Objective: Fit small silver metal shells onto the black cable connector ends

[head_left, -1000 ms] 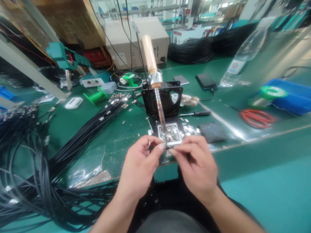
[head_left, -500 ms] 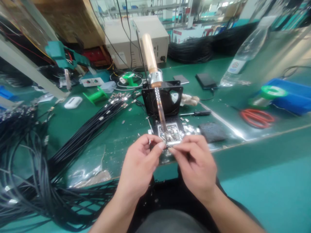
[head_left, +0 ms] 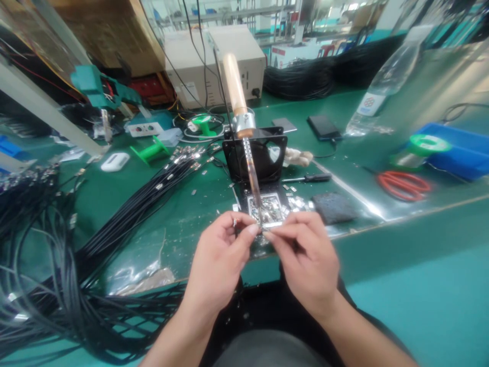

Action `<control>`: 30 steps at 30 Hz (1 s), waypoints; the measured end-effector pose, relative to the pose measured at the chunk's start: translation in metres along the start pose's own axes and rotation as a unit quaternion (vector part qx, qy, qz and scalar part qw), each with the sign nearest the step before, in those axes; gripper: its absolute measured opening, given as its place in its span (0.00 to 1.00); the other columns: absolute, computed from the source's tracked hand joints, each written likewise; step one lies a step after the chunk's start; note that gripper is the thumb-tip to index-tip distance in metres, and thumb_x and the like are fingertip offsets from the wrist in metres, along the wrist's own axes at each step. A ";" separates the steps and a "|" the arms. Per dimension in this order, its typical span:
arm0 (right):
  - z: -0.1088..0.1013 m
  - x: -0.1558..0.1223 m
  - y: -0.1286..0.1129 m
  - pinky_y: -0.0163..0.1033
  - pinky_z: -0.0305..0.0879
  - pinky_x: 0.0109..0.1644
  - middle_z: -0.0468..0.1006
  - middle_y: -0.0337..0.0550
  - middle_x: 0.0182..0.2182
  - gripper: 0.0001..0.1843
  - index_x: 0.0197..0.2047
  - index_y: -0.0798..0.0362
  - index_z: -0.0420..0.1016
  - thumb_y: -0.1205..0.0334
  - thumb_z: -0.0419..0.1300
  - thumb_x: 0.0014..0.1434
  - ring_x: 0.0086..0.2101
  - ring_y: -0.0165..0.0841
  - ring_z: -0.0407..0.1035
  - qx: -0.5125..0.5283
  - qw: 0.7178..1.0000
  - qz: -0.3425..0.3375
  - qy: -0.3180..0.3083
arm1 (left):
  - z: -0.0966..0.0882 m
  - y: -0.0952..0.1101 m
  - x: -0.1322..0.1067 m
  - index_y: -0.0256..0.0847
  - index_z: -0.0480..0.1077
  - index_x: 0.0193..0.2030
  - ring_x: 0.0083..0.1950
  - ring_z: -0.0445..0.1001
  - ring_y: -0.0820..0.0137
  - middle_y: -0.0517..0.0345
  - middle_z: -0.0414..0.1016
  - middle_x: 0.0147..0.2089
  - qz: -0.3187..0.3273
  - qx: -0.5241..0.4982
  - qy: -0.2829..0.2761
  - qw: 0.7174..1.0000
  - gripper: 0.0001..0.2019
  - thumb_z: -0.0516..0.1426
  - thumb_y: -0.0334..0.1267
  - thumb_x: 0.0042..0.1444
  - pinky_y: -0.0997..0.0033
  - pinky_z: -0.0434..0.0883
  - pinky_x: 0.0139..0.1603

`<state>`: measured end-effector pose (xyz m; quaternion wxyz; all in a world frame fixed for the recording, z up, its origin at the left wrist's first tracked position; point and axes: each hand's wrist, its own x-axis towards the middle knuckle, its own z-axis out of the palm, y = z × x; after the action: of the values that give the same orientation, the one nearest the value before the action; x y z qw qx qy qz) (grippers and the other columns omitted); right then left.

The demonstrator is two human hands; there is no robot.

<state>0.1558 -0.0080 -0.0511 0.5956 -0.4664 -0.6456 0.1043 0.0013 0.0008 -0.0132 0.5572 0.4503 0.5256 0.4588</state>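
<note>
A wooden-handled soldering iron [head_left: 237, 92] is fixed tip-down above the bench, its tip reaching down between my hands. My left hand [head_left: 225, 255] is closed, thumb and forefinger pinching something tiny just left of the tip; fingers hide most of it. A small whitish bit shows by its curled fingers. From the other side my right hand [head_left: 309, 260] pinches another small piece right beside the tip, too small to name. Just behind the fingertips lies a shallow tray [head_left: 250, 206] holding solder-spattered metal bits. Small silvery connector pieces [head_left: 300, 204] are scattered to its right.
Behind the iron stands a black fan frame [head_left: 226, 158]. Bundles of black cables [head_left: 133, 214] cover the left side. To the right are a dark pad [head_left: 334, 208], a screwdriver [head_left: 317, 178], red-handled tool grips [head_left: 405, 186], a solder spool [head_left: 430, 144], a blue bin [head_left: 466, 158] and a plastic bottle [head_left: 389, 76].
Nearly everything stays put. My right hand has shifted very slightly left, its fingertips a little closer to the iron's tip; my left hand keeps its pinch.
</note>
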 end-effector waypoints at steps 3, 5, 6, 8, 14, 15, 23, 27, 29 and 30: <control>0.000 0.000 -0.001 0.40 0.77 0.42 0.74 0.40 0.38 0.08 0.40 0.51 0.82 0.74 0.70 0.64 0.38 0.32 0.74 -0.002 1.000 0.003 0.001 | 0.000 0.000 0.000 0.40 0.76 0.42 0.22 0.58 0.83 0.68 0.67 0.26 -0.001 0.002 -0.003 1.000 0.07 0.66 0.41 0.65 0.86 0.57 0.21; 0.000 0.000 -0.001 0.40 0.77 0.42 0.75 0.40 0.38 0.08 0.40 0.50 0.82 0.74 0.70 0.64 0.37 0.33 0.74 -0.004 1.000 0.005 0.003 | 0.001 0.001 0.001 0.40 0.75 0.42 0.22 0.57 0.83 0.69 0.66 0.25 -0.001 0.004 -0.005 1.000 0.07 0.66 0.41 0.65 0.86 0.57 0.21; 0.000 0.001 -0.001 0.40 0.77 0.42 0.75 0.40 0.38 0.08 0.40 0.50 0.82 0.73 0.70 0.64 0.37 0.33 0.74 -0.004 1.000 0.006 0.005 | 0.001 0.001 0.001 0.40 0.75 0.42 0.22 0.57 0.83 0.69 0.66 0.25 -0.001 0.005 -0.005 1.000 0.07 0.66 0.41 0.65 0.86 0.56 0.21; 0.000 0.001 -0.001 0.40 0.77 0.41 0.74 0.40 0.38 0.07 0.40 0.50 0.82 0.73 0.70 0.64 0.37 0.33 0.74 -0.004 1.000 0.008 0.007 | 0.001 0.001 0.002 0.40 0.76 0.42 0.22 0.58 0.83 0.68 0.67 0.26 0.001 0.007 -0.005 1.000 0.07 0.66 0.41 0.65 0.85 0.57 0.21; 0.000 0.001 0.000 0.40 0.77 0.42 0.75 0.41 0.38 0.07 0.40 0.50 0.83 0.73 0.70 0.65 0.37 0.33 0.75 -0.002 1.000 0.010 0.004 | 0.000 0.001 0.000 0.40 0.76 0.42 0.22 0.58 0.83 0.69 0.67 0.25 0.000 0.014 -0.004 1.000 0.07 0.66 0.41 0.65 0.85 0.58 0.22; 0.000 0.001 0.000 0.40 0.77 0.41 0.75 0.41 0.38 0.07 0.40 0.50 0.83 0.72 0.70 0.65 0.37 0.33 0.75 -0.002 1.000 0.011 0.004 | 0.000 0.001 0.000 0.41 0.75 0.42 0.22 0.58 0.83 0.69 0.67 0.25 0.000 0.014 -0.004 1.000 0.07 0.66 0.41 0.65 0.85 0.58 0.22; -0.001 -0.001 0.001 0.40 0.78 0.39 0.75 0.41 0.38 0.07 0.40 0.48 0.82 0.71 0.70 0.65 0.37 0.34 0.75 -0.004 1.000 0.012 0.006 | -0.001 0.001 -0.001 0.42 0.75 0.41 0.22 0.57 0.82 0.70 0.65 0.24 -0.002 0.021 -0.007 1.000 0.07 0.66 0.41 0.65 0.84 0.58 0.22; -0.004 -0.002 0.003 0.38 0.75 0.35 0.73 0.41 0.39 0.07 0.39 0.49 0.79 0.70 0.70 0.65 0.36 0.33 0.73 -0.007 1.000 0.014 0.013 | -0.001 0.002 -0.002 0.42 0.75 0.41 0.21 0.56 0.81 0.71 0.62 0.22 -0.010 0.024 -0.002 1.000 0.08 0.66 0.42 0.65 0.84 0.56 0.22; -0.006 -0.003 0.004 0.38 0.74 0.35 0.73 0.42 0.39 0.07 0.39 0.50 0.77 0.70 0.69 0.66 0.36 0.33 0.72 -0.006 1.000 0.011 0.010 | -0.001 0.002 -0.003 0.41 0.75 0.40 0.21 0.55 0.81 0.71 0.61 0.22 -0.011 0.024 0.002 1.000 0.08 0.66 0.42 0.65 0.84 0.55 0.22; -0.007 -0.003 0.005 0.39 0.74 0.36 0.73 0.42 0.39 0.07 0.40 0.50 0.76 0.70 0.68 0.66 0.37 0.34 0.72 -0.005 1.000 0.008 0.008 | -0.001 0.002 -0.002 0.41 0.75 0.40 0.21 0.55 0.81 0.71 0.60 0.22 -0.010 0.024 0.004 1.000 0.08 0.66 0.42 0.65 0.84 0.55 0.22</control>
<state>0.1637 -0.0108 -0.0545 0.5974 -0.4754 -0.6377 0.1027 0.0006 -0.0013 -0.0110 0.5488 0.4564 0.5433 0.4419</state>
